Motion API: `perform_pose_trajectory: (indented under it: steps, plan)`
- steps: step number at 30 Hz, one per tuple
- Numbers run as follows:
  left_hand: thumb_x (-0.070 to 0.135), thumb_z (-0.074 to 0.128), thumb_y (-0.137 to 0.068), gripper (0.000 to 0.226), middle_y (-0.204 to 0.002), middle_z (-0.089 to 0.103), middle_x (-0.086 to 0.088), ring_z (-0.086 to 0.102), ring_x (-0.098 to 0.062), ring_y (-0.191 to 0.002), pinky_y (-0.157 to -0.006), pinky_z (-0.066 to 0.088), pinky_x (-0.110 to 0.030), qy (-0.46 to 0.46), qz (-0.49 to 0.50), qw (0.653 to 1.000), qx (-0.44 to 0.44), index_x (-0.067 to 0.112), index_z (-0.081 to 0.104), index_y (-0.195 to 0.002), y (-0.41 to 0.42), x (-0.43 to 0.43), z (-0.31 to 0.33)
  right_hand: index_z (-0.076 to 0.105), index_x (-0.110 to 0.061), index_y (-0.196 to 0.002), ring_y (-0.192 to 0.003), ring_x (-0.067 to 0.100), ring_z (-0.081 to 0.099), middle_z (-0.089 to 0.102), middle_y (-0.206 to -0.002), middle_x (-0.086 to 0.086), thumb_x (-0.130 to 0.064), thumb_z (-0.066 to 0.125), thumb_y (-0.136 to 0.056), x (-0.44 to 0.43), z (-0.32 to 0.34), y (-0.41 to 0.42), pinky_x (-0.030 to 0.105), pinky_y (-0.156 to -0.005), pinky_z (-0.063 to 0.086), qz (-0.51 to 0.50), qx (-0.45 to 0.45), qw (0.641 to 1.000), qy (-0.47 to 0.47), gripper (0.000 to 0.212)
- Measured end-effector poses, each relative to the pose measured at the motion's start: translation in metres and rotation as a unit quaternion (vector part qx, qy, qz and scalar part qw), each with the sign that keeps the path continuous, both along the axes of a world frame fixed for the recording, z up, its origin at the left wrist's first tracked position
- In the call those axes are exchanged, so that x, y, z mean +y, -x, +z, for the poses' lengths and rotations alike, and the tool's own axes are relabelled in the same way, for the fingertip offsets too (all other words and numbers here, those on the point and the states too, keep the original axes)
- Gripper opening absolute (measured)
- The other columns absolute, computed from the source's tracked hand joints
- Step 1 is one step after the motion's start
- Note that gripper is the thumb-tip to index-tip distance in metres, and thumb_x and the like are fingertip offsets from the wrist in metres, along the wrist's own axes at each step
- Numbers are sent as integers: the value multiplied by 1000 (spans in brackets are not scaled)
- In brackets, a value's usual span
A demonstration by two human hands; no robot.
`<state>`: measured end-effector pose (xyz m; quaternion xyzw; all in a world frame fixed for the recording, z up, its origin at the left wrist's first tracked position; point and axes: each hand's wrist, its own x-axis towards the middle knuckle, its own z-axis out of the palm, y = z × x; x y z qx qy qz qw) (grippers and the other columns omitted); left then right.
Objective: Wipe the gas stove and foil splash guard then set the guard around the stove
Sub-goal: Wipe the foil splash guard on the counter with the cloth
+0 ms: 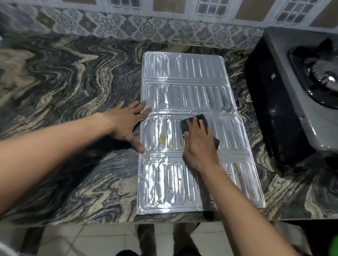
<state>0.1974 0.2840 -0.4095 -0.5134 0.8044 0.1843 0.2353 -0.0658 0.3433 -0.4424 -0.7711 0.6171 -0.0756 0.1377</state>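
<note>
— Lying flat on the marbled countertop (71, 77), just left of the gas stove (298, 93): one foil splash guard (187, 89), unfolded, yellow-brown spots showing on its near panels.

— And the hands?

— The left hand (128, 125) is resting open, fingers spread, on the guard's left edge. The right hand (199, 146) is pressing a dark cloth (194, 121) flat onto the guard's middle panel.

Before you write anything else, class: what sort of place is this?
Most likely a home kitchen: a gas stove sits on a marbled stone counter, patterned wall tiles run behind it, and a foil splash guard lies flat beside the stove.
</note>
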Motion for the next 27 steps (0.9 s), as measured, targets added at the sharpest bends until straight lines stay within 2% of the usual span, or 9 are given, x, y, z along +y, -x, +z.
perform_pose_trajectory:
  steps: [2,6,10,14,21,24,27]
  plan:
    - [100,52,-37,153,-159,-29,4,-19,-19,-150,-120,-2,-58,1,0,1000,-1,31,-23,-152,0,0,0,25,-6,-154,-151,33,14,21,-162,16,-14,44,-101,10,1,-30,45,-122,1,69,3,998,8,56]
    - [99,54,-36,155,-160,-29,3,-19,-20,-150,-120,1,-57,-7,7,1000,2,32,-22,-152,1,0,-1,26,-14,-155,-152,24,12,23,-163,7,-27,27,-107,36,4,-54,38,-122,-1,137,-33,990,-14,49]
    - [99,55,-37,154,-159,-30,3,-19,-20,-150,-120,2,-57,-7,6,1000,2,32,-24,-151,1,0,0,23,-20,-157,-152,18,8,17,-165,2,-34,23,-108,57,5,-35,31,-120,-6,174,-28,984,-37,51]
    - [97,57,-40,152,-159,-31,4,-20,-20,-150,-121,2,-57,-7,11,1000,-4,33,-23,-151,2,1,2,18,-21,-157,-152,16,3,9,-165,0,-35,20,-108,43,5,0,29,-118,-11,107,-19,993,-44,51]
    - [91,63,-45,148,-161,-27,2,-16,-23,-151,-118,3,-58,1,19,1000,-1,37,-28,-149,7,7,7,17,-18,-157,-152,19,2,8,-165,4,-34,20,-107,23,0,97,36,-121,-4,-78,18,996,-44,53]
    - [85,64,-58,133,-162,-25,2,-13,-28,-151,-117,6,-61,12,-2,1000,-7,45,-25,-148,13,15,6,18,-15,-157,-153,20,3,10,-165,6,-30,21,-107,20,-5,101,38,-123,-4,-95,18,995,-39,52]
    - [81,59,-69,115,-162,-26,3,-11,-29,-151,-118,16,-61,-6,-16,1000,-22,48,-17,-150,16,24,2,18,-14,-157,-153,21,3,11,-165,8,-28,22,-107,19,-6,97,41,-123,-3,-99,12,994,-36,51]
